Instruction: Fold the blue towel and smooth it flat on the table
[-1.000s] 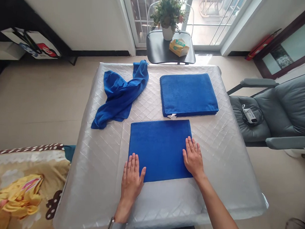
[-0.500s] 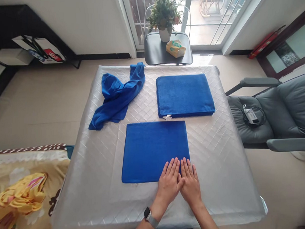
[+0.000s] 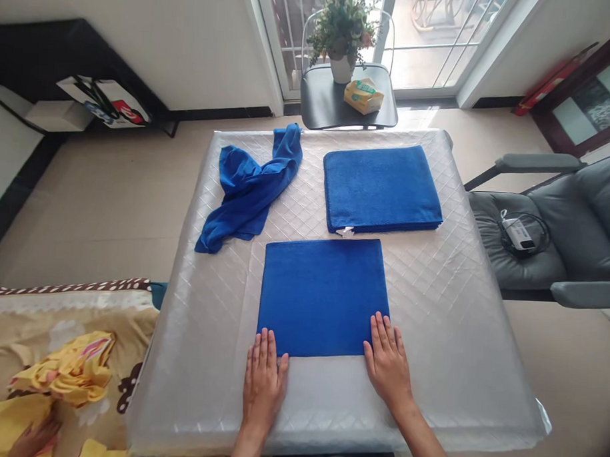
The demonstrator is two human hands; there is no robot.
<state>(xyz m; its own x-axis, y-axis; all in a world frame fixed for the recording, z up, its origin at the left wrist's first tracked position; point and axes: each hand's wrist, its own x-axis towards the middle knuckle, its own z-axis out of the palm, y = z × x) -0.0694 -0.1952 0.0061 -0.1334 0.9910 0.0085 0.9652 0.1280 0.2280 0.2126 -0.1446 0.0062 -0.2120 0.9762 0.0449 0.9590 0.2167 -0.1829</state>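
A blue towel (image 3: 323, 292), folded into a flat rectangle, lies on the table in front of me. My left hand (image 3: 266, 374) rests flat at its near left corner, fingertips on the cloth. At the near right corner lies my right hand (image 3: 386, 355), also flat with its fingers stretched out. Beyond the towel, to the right, is a neat stack of folded blue towels (image 3: 381, 184) with a white tag at its near edge. A crumpled blue towel (image 3: 251, 190) sits at the far left of the table.
The table wears a shiny quilted silver cover (image 3: 445, 367). Behind it, a chair (image 3: 309, 105) holds a potted plant (image 3: 342, 68) and a tissue pack (image 3: 363, 97). A grey armchair (image 3: 560, 224) stands right. At lower left, another person's hand (image 3: 36, 439) is among yellow cloth (image 3: 74, 374).
My left hand has slid left from beside my right hand to the towel's near left corner. My right hand stays at the right corner. The view has shifted slightly.
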